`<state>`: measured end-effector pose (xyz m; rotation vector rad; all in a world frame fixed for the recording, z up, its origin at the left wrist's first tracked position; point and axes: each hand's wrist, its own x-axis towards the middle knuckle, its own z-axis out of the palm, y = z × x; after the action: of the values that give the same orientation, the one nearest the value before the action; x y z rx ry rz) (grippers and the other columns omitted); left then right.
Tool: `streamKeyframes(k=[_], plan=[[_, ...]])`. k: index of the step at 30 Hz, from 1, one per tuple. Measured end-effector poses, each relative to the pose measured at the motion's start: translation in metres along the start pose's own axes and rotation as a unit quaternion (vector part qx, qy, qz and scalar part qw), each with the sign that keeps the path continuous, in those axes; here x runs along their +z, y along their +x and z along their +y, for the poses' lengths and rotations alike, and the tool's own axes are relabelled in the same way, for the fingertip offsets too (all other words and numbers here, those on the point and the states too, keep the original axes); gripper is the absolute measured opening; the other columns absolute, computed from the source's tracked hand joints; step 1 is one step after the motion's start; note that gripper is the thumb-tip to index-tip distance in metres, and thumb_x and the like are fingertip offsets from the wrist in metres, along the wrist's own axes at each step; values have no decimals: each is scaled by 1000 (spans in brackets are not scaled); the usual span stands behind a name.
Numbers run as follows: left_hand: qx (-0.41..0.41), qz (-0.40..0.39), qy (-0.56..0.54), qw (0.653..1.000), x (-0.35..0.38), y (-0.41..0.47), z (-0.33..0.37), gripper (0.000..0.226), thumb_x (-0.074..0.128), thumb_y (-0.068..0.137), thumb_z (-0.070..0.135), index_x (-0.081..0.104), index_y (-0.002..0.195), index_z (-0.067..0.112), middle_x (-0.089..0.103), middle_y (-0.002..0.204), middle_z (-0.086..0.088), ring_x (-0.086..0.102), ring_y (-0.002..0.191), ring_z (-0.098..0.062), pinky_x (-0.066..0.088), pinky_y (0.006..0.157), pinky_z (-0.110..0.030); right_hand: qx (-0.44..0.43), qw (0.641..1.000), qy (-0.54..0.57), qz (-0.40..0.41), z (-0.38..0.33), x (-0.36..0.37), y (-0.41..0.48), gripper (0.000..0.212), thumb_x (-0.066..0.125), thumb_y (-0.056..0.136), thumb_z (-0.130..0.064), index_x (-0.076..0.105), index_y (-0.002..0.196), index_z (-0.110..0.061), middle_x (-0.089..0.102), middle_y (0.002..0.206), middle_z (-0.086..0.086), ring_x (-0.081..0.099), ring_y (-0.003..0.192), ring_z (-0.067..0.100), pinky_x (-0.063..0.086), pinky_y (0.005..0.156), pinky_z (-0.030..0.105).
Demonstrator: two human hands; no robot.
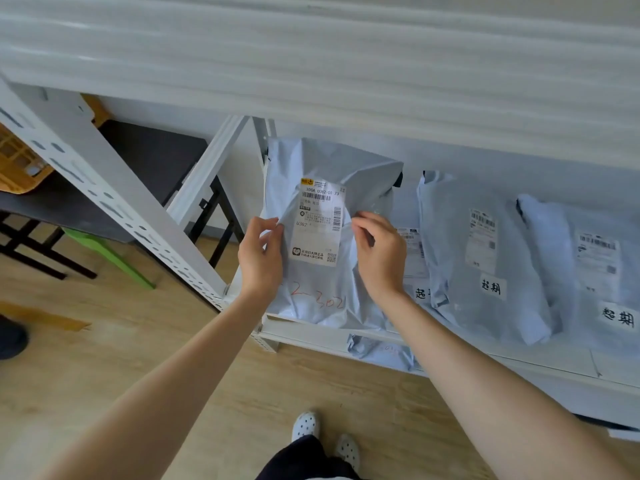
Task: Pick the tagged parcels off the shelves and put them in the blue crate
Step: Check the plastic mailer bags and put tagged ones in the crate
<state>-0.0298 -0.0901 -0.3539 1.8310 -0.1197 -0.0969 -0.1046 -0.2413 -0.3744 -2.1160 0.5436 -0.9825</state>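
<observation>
Parcel (325, 237) stands on the shelf (519, 362), between your fingers. Left hand (259, 254) and right hand (379, 252) each pinch its film beside the label (320, 225), keeping it readable (blue crate not visible).

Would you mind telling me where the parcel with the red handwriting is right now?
It stands at the shelf's left end, the parcel with red handwriting pinched between the left hand and right hand, just left of the tagged parcels.
</observation>
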Motion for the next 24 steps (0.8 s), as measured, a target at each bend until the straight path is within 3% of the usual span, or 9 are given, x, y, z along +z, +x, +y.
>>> streamKeyframes(k=[4,9,19,24], plan=[[-10,-3,26,1000,-5,30,-16,12,48,99,18,52,93,8,59,96,5,56,82,-5,43,58,-6,26,999,0,-23,0,25,9,14,62,89,-6,74,96,-3,71,103,7,67,86,20,55,75,36],[-50,-3,45,998,-5,60,-33,13,47,100,22,51,93,12,56,86,14,55,81,-2,50,72,-28,68,994,-26,-84,4,53,23,15,60,90,-7,73,96,-6,70,103,5,64,88,18,53,77,35],[-55,67,108,990,-12,88,-52,14,45,99,19,48,87,13,51,75,13,60,85,-24,55,77,-46,147,971,-88,-168,-6,102,40,15,53,92,-7,68,94,-8,64,102,6,59,88,26,45,74,36],[-70,77,115,988,-15,89,-59,13,45,99,16,48,87,12,49,73,11,58,84,-25,54,78,-47,173,957,-120,-199,-4,115,36,17,54,93,-11,70,100,-13,61,110,7,59,94,25,40,74,28]])
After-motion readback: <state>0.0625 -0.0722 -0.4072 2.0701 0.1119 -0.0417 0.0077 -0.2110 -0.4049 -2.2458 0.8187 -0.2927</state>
